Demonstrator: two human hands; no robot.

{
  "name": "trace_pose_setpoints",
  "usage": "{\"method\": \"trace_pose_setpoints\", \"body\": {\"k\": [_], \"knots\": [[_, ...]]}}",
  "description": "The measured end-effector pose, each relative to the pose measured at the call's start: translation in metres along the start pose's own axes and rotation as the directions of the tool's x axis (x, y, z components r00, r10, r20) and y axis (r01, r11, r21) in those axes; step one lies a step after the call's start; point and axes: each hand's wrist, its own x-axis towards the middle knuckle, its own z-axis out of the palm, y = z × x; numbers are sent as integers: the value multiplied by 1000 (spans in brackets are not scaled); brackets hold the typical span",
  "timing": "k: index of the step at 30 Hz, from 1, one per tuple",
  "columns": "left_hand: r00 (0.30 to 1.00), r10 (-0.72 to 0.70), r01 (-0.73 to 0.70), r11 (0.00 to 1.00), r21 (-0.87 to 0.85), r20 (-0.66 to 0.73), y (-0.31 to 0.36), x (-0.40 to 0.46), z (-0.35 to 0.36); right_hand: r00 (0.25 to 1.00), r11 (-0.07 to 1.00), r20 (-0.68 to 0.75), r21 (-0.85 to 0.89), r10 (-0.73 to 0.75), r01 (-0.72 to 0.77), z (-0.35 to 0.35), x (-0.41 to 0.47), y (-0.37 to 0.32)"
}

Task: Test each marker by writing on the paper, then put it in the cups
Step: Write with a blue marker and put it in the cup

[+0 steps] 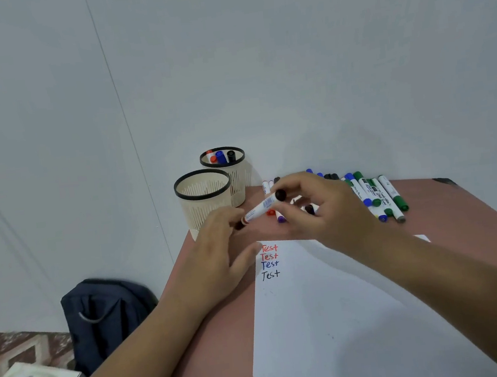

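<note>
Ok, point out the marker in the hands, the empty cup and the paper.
marker (261, 209): head view, white barrel.
empty cup (204, 199): head view, slatted front wall.
paper (331, 317): head view, blank middle.

**Two bare arms, nothing worn**

Both forearms are bare as far as the frame edge, with no sleeve showing. The left hand, at about 9 o'clock from the right hand, carries no ring, watch or band. The right is equally unadorned. Fingernails look short and plain, though blur hides detail.
</note>
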Motion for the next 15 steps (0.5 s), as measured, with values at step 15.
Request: {"method": "trace_pose_setpoints", "body": {"k": [15], "knots": [[993,96,-95,995,-13,75,5,-6,-5,843,746,17,456,538,-485,29,-24,-45]]}}
